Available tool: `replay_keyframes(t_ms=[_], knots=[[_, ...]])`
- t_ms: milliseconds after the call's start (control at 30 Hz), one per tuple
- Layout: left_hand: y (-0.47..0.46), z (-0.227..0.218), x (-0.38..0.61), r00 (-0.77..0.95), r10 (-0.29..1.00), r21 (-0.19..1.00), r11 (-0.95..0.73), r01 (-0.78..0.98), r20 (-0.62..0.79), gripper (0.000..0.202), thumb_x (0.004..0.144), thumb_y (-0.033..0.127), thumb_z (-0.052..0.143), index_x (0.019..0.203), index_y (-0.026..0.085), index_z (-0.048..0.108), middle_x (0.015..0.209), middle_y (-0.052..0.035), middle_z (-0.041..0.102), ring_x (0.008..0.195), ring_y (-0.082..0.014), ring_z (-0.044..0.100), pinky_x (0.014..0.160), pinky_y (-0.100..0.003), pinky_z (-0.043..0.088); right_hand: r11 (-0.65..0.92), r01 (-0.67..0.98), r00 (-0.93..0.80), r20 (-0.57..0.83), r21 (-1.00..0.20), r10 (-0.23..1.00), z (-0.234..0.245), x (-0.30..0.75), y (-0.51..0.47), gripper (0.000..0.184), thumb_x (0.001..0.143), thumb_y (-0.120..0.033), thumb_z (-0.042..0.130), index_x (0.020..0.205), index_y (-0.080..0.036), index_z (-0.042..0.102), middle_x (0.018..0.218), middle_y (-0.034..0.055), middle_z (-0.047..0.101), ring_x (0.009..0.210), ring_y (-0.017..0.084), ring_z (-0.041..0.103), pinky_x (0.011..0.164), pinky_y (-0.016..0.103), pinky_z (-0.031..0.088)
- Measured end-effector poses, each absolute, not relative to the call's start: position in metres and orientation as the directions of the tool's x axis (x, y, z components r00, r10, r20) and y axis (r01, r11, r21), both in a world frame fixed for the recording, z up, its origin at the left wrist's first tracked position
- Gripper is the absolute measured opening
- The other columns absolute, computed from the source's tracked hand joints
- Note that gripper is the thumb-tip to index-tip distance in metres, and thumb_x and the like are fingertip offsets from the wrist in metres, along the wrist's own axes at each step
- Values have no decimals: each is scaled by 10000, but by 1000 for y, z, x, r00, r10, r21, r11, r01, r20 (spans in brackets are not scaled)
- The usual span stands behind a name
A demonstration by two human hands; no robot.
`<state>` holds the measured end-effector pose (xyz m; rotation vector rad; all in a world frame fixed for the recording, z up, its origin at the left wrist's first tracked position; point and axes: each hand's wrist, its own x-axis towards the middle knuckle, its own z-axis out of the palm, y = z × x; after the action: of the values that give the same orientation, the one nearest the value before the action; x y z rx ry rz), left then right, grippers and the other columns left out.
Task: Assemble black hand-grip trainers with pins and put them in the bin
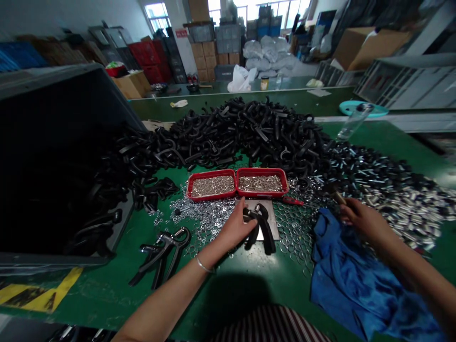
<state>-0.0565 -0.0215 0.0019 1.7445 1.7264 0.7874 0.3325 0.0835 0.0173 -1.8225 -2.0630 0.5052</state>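
My left hand [238, 225], a bracelet at its wrist, is closed on a black hand grip exerciser [264, 228]. The exerciser's two handles point toward me over a flat metal plate [273, 218]. On the right, my right hand [359, 216] is closed around a tan-handled tool [337, 195]. Its dark end is blurred, so its exact kind is unclear. Below that hand lies a crumpled blue cloth [342, 270]. Two red trays [211, 185] of small metal pins stand just beyond the plate. Left of my arm, several hand grip exercisers [166, 254] lie together.
A large heap of black handles [242, 130] spreads across the back. A grey crate [124, 228] on its side holds more at left. Metal rings [292, 232] surround the plate, beside a red-handled tool [292, 201]. Silver sleeves [409, 209] and a clear bottle [356, 121] are at right.
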Motion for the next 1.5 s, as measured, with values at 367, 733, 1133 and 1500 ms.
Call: replay_keyframes(t_ms=[367, 733, 1133, 1500], knots=[[-31, -10, -35, 9, 997, 482, -45, 875, 77, 452, 816, 365, 688, 1214, 174, 585, 1239, -99, 579, 1173, -291, 499, 1036, -446, 386, 563, 826, -562, 63, 1, 825, -9, 236, 94, 231, 966, -321, 494, 1057, -167, 640, 957, 119, 611, 884, 265, 607, 653, 324, 467], [-24, -8, -54, 89, 995, 539, -104, 836, 52, 438, 844, 447, 693, 1209, 222, 604, 1219, -63, 592, 1161, -267, 508, 1037, -434, 361, 610, 792, -610, 4, 26, 792, 2, 242, 104, 140, 967, -244, 448, 1021, -148, 533, 976, 144, 626, 751, 221, 637, 605, 299, 432], [-28, -13, -52, 66, 997, 547, -80, 833, 45, 449, 872, 472, 663, 1227, 224, 544, 1246, -75, 563, 1161, -267, 495, 1013, -425, 360, 98, 149, -339, 42, -984, 940, 21, 162, 64, 308, 943, -547, 509, 1017, -253, 453, 837, 34, 695, 658, 211, 695, 599, 365, 590], [-27, -13, -51, 60, 998, 555, -66, 829, 29, 454, 867, 462, 674, 1216, 218, 518, 1226, -63, 573, 1169, -262, 492, 1016, -426, 358, 24, 70, -286, 3, -997, 958, -22, 126, 41, 310, 935, -564, 529, 1004, -277, 437, 982, 69, 731, 767, 253, 734, 638, 406, 615]])
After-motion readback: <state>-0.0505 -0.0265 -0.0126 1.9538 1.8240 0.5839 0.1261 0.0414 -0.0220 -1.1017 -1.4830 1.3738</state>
